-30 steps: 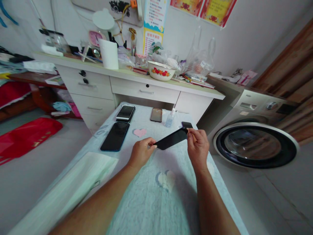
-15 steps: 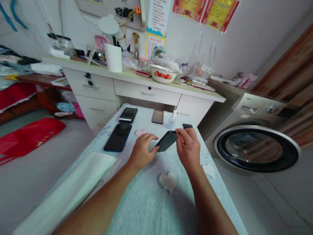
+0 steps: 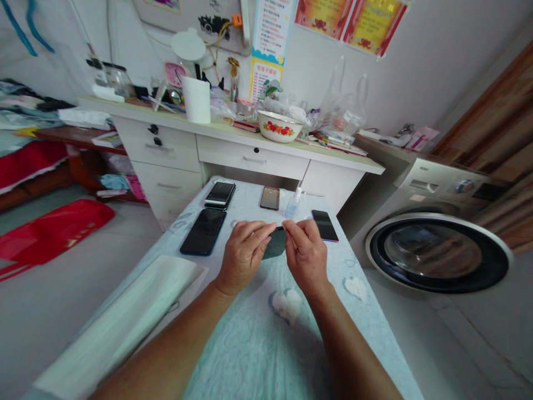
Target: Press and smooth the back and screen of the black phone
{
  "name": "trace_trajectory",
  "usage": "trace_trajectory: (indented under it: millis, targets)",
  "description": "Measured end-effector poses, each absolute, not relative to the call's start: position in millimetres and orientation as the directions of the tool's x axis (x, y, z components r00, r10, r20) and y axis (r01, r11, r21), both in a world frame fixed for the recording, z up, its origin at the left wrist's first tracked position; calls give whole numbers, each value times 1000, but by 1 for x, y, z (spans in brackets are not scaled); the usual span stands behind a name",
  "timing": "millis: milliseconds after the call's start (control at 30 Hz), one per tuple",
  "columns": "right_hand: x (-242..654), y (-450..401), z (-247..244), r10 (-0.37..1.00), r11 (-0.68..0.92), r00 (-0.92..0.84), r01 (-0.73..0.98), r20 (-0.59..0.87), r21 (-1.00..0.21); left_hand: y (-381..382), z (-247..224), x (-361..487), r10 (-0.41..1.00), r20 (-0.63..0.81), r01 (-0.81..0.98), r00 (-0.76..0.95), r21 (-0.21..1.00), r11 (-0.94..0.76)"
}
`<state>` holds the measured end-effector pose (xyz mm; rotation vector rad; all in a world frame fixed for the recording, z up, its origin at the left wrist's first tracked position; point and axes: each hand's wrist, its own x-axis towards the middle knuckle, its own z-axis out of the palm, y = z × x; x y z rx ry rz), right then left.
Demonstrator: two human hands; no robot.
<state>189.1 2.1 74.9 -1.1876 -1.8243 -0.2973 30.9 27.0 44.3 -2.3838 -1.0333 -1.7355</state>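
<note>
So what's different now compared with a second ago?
Your right hand has moved left, close to your left hand, uncovering more of the phone at the right. The dark flat item has turned, and both hands now pinch near its far edge. The spray bottle, brownish case and left-side phones look unmoved.

The left hand (image 3: 242,253) and right hand (image 3: 307,253) have drawn closer together on the dark phone (image 3: 275,245)
</note>
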Motion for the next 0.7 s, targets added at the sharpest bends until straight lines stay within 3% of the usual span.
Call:
trace_trajectory:
  millis: [433,700]
  targets:
    - [212,4,74,589,460,-19,830,808,-315,24,48,39,495,854,532,159,349,-772]
    - [204,2,69,574,456,-57,851,817,-261,23,47,40,518,847,539,119,383,-750]
